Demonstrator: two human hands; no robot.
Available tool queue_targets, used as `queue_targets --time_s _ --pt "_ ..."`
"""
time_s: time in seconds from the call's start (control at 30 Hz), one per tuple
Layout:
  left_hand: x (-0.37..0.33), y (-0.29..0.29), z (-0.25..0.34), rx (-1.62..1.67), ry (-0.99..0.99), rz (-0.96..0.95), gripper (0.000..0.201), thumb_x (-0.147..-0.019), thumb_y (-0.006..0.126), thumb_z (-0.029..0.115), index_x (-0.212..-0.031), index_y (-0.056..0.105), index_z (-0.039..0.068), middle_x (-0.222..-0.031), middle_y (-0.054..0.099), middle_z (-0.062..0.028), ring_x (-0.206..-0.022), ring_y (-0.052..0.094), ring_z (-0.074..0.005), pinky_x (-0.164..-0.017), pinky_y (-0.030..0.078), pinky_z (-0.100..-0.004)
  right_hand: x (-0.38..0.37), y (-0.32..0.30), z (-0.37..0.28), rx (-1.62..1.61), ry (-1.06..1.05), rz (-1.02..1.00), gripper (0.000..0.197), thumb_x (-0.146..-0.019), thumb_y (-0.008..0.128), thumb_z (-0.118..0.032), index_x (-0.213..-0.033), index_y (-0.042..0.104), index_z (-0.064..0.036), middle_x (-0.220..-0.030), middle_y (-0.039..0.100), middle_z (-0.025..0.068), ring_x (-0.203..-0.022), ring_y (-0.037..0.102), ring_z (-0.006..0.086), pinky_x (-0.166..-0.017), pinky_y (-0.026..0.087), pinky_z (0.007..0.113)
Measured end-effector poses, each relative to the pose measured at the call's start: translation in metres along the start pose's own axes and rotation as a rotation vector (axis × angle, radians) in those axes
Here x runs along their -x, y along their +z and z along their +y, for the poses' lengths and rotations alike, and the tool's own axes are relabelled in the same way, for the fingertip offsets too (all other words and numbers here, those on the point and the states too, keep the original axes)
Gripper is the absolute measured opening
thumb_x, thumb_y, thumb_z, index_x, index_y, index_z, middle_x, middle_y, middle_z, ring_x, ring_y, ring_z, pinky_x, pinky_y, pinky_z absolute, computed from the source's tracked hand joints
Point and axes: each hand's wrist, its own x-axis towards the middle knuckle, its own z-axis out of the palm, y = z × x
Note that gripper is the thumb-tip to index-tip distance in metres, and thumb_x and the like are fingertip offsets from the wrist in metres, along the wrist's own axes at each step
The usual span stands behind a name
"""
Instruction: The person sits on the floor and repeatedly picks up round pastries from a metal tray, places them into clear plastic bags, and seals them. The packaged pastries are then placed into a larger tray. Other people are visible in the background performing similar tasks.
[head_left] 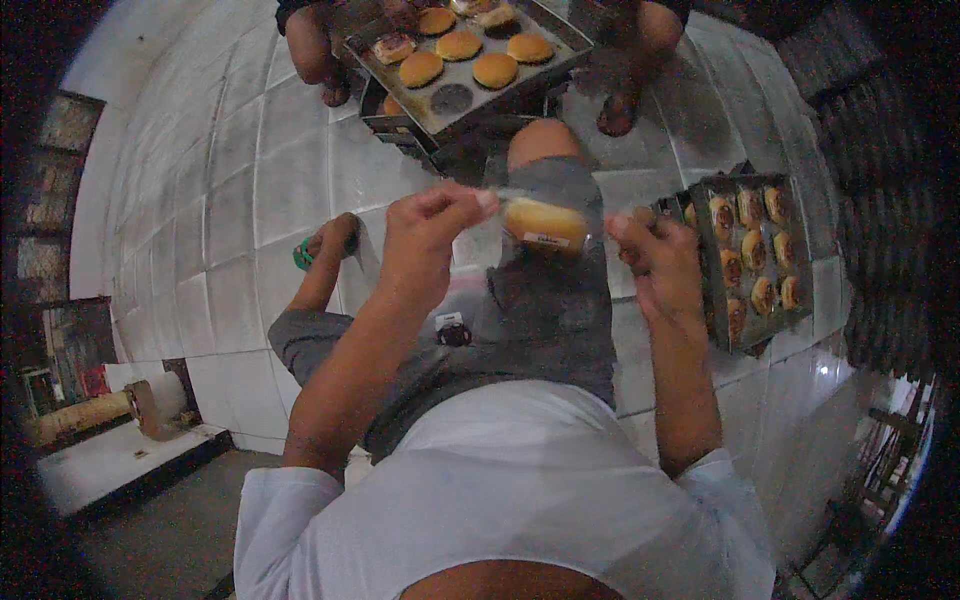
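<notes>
Between my hands hangs a golden bun (pixel 545 222) with a white label on its side, apparently inside a clear plastic bag. My left hand (pixel 435 225) is closed in a pinch at the bag's left end. On the other side my right hand (pixel 655 258) is also closed, its fingertips at the bag's right end; motion blurs the edges there. Below them, clear plastic (pixel 468 290) lies on my lap, with a small black-and-white label (pixel 452 330) near it.
Ahead, a metal tray (pixel 440 125) carries several round buns, on top of another tray. A person's legs flank it. To the right stands a tray (pixel 765 325) of topped buns. My sandalled foot (pixel 335 240) rests on the tiled floor. A roll (pixel 158 405) is at the left.
</notes>
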Motion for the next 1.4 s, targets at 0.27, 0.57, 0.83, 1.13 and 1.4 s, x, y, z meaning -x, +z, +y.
queue_targets --time_s 0.27,0.57,0.83,1.13,1.4 --pt "0.088 -0.019 -0.099 -0.384 -0.305 -0.049 0.02 -0.084 0.077 0.019 -0.088 0.079 0.0 -0.088 0.076 -0.0101 -0.08 0.067 -0.0159 -0.076 0.051 -0.0322 0.062 -0.037 0.103 0.479 0.161 0.077 0.027 -0.078 0.088 -0.02 -0.089 0.073 -0.0016 -0.084 0.074 0.0064 -0.079 0.067 0.0159 -0.074 0.053 0.032" --pt "0.052 -0.004 -0.103 -0.902 0.017 -0.125 0.03 -0.077 0.077 0.023 -0.093 0.076 -0.002 -0.086 0.073 -0.0185 -0.081 0.07 -0.029 -0.076 0.053 -0.0427 0.003 -0.067 0.12 0.409 -0.198 0.142 0.043 -0.088 0.079 -0.011 -0.127 0.063 0.0019 -0.115 0.073 0.0099 -0.094 0.07 0.0175 -0.082 0.056 0.03" --pt "0.102 -0.063 -0.065 -0.486 -0.066 0.106 0.017 -0.086 0.073 0.015 -0.09 0.071 -0.002 -0.082 0.07 -0.0054 -0.081 0.065 -0.0168 -0.076 0.052 -0.0307 0.037 0.075 0.042 0.482 -0.114 -0.544 0.054 -0.084 0.087 -0.024 -0.127 0.065 -0.0004 -0.111 0.075 0.0122 -0.104 0.069 0.0156 -0.089 0.056 0.033" --pt "0.114 -0.129 -0.137 -0.712 0.123 0.32 0.024 -0.083 0.071 0.004 -0.106 0.075 0.004 -0.119 0.069 -0.0103 -0.11 0.066 -0.0264 -0.1 0.051 -0.0421 -0.187 0.179 -0.001 0.847 -1.275 -0.011 0.059 -0.079 0.079 -0.015 -0.135 0.061 -0.01 -0.13 0.068 0.0164 -0.114 0.068 0.0375 -0.094 0.056 0.045" --pt "0.108 -0.117 -0.145 -1.559 0.387 0.146 0.021 -0.07 0.076 0.009 -0.09 0.073 0.007 -0.154 0.049 -0.0146 -0.134 0.046 -0.0485 -0.11 0.03 -0.0767 -0.164 0.202 0.058 0.788 -0.771 -0.579 0.052 -0.084 0.081 -0.035 -0.125 0.071 -0.0049 -0.113 0.074 0.0198 -0.099 0.074 0.0319 -0.089 0.057 0.042"
